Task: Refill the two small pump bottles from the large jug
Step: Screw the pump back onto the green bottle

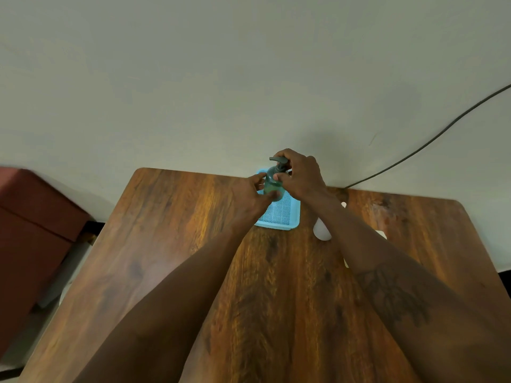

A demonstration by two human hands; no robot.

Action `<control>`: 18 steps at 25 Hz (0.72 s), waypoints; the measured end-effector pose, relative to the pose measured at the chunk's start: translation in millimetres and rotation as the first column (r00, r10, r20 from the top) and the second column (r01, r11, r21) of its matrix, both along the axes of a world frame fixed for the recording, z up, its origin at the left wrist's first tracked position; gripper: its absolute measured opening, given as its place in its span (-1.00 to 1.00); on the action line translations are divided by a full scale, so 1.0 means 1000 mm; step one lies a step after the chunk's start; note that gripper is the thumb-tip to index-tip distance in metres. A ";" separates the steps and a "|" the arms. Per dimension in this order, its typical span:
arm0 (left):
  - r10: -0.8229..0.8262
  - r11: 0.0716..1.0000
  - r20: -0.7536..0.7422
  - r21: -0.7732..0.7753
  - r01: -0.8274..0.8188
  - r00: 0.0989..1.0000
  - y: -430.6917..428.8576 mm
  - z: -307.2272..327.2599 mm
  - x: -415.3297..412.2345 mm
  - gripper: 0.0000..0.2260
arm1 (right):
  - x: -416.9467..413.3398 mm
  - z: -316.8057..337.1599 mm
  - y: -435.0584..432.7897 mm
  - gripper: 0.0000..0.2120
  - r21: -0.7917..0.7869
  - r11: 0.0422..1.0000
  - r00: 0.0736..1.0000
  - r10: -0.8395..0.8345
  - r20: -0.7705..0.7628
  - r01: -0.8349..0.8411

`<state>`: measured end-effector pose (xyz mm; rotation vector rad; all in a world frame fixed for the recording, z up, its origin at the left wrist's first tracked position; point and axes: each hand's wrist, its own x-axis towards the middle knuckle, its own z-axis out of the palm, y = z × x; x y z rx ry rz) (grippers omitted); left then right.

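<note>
Left hand [250,197]: fingers and thumb curled round the lower body of the green pump bottle [272,185].
Right hand [301,175]: pinching the bottle's neck under the pump head.
Bottle: upright between both hands, over the blue tray [282,218].
White container [320,230]: under the right forearm, mostly hidden.

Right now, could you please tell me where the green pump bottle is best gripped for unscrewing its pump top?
Probably by its rounded body, from the left, as the left hand does: the green pump bottle stands upright over the blue tray, so its sides are free. The right hand takes the dark pump top from the right.
</note>
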<state>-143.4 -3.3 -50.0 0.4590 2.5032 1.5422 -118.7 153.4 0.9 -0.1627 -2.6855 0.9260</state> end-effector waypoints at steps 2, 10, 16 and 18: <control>0.008 1.000 0.006 -0.003 -0.008 1.000 0.008 -0.012 -0.015 -0.62 | -0.016 -0.016 0.008 -0.61 -0.027 1.000 1.000 -0.012 0.011 0.012; 0.015 1.000 0.011 -0.022 -0.015 1.000 0.024 -0.055 -0.071 -0.80 | -0.074 -0.075 0.021 -0.63 -0.095 0.994 0.995 -0.054 0.078 0.062; 0.053 0.996 0.026 -0.068 -0.051 0.998 0.030 -0.070 -0.081 -0.78 | -0.089 -0.094 0.025 -0.63 -0.091 0.992 0.988 -0.078 0.136 0.091; 0.065 0.997 0.030 -0.048 -0.063 0.997 0.031 -0.072 -0.083 -0.79 | -0.092 -0.094 0.025 -0.61 -0.081 0.992 0.985 -0.082 0.151 0.095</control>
